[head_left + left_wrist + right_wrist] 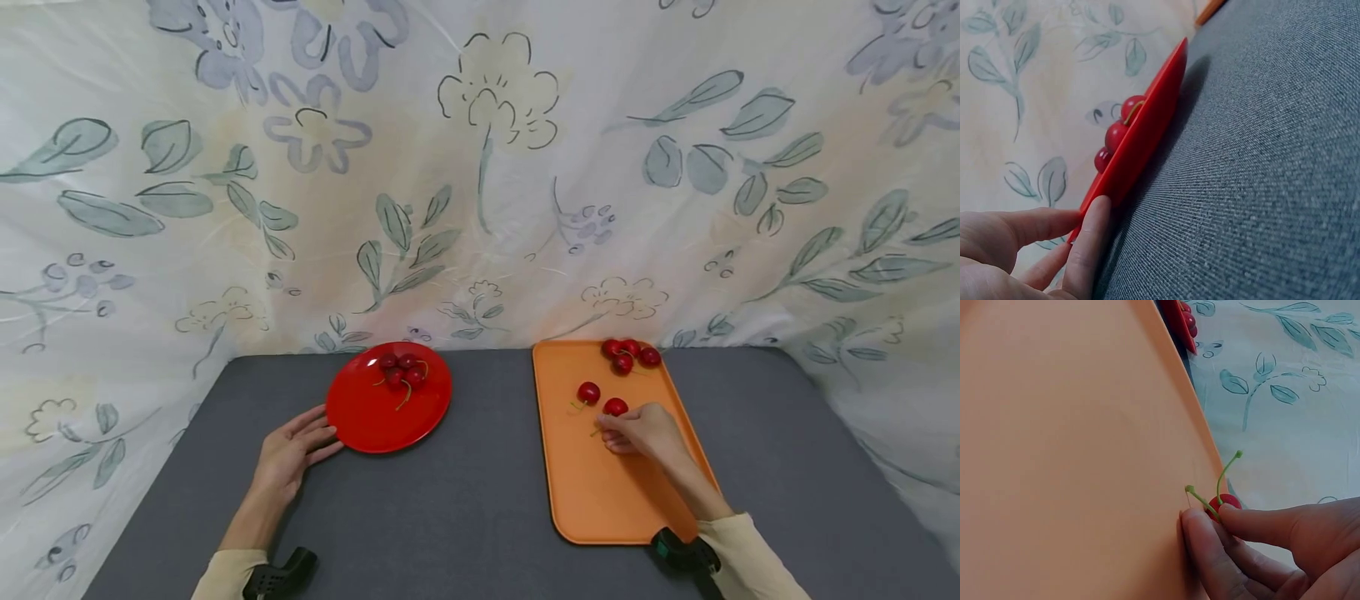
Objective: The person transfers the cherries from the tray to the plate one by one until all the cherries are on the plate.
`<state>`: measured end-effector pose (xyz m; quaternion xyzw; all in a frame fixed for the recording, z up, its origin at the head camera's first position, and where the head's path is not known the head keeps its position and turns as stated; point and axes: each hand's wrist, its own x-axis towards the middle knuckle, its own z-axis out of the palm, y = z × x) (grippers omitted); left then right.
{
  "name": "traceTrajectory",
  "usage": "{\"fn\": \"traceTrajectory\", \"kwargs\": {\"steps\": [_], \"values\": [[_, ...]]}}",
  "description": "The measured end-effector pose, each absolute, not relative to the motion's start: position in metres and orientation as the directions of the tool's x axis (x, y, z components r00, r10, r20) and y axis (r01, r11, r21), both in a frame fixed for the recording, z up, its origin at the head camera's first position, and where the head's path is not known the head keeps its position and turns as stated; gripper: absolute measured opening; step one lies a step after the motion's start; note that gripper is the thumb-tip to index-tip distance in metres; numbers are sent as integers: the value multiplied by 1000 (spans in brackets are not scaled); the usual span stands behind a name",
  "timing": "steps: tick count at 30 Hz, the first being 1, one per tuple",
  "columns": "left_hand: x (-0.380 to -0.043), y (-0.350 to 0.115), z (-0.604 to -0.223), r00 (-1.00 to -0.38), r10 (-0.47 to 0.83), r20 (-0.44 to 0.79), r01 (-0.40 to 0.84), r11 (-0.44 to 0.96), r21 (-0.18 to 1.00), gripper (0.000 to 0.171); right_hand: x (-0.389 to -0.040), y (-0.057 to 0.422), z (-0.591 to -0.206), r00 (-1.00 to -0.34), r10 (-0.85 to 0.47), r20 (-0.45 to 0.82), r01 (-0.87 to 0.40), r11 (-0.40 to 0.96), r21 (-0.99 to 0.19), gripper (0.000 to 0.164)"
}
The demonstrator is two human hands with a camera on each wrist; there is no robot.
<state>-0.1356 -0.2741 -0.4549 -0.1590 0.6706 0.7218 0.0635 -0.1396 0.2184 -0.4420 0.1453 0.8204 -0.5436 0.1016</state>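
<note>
My left hand (288,457) reaches to the left rim of a red plate (386,425); its extended fingers (1088,247) touch the rim. Several dark red cherries (405,371) with stems sit toward the plate's far side. Over an orange tray (592,500), my right hand (643,432) pinches a cherry by its stem end with thumb and fingertips. A green stem (1200,500) sticks out between the fingers. The red cherry (615,407) shows just beyond the fingertips, partly hidden by the thumb in the right wrist view. Another cherry (588,393) lies close by on the left.
More cherries (630,354) are grouped in the tray's far right corner. Plate and tray stand apart on a dark grey table (465,500). A flower-patterned cloth (495,183) hangs behind the table's far edge and along its sides.
</note>
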Motion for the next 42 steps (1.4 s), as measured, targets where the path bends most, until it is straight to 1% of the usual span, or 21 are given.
{"fn": "traceTrajectory", "kwargs": {"steps": [8, 12, 17, 23, 28, 35, 42], "values": [[-136, -274, -456, -946, -121, -301, -292, -91, 952, 56, -139, 220, -442, -942, 98, -320, 334, 335, -881, 25], [-136, -273, -457, -944, -125, -304, -294, -92, 951, 56, -136, 223, -439, -948, 44, -315, 314, 294, -903, 26], [-137, -273, -457, -943, -124, -310, -299, -97, 949, 56, -137, 228, -431, -948, -3, -320, 309, 247, -918, 30], [-136, -273, -457, -943, -118, -311, -299, -106, 948, 57, -144, 226, -420, -961, 2, -277, 268, 262, -927, 35], [-135, -274, -457, -943, -114, -313, -301, -114, 947, 58, -149, 219, -415, -975, -25, -222, 211, 231, -950, 39], [-135, -274, -457, -946, -109, -305, -290, -131, 948, 58, -155, 199, -408, -981, -108, -163, 143, 171, -975, 39], [-136, -275, -456, -948, -107, -299, -285, -130, 950, 57, -167, 177, -400, -979, -148, -141, 125, 114, -986, 37]]}}
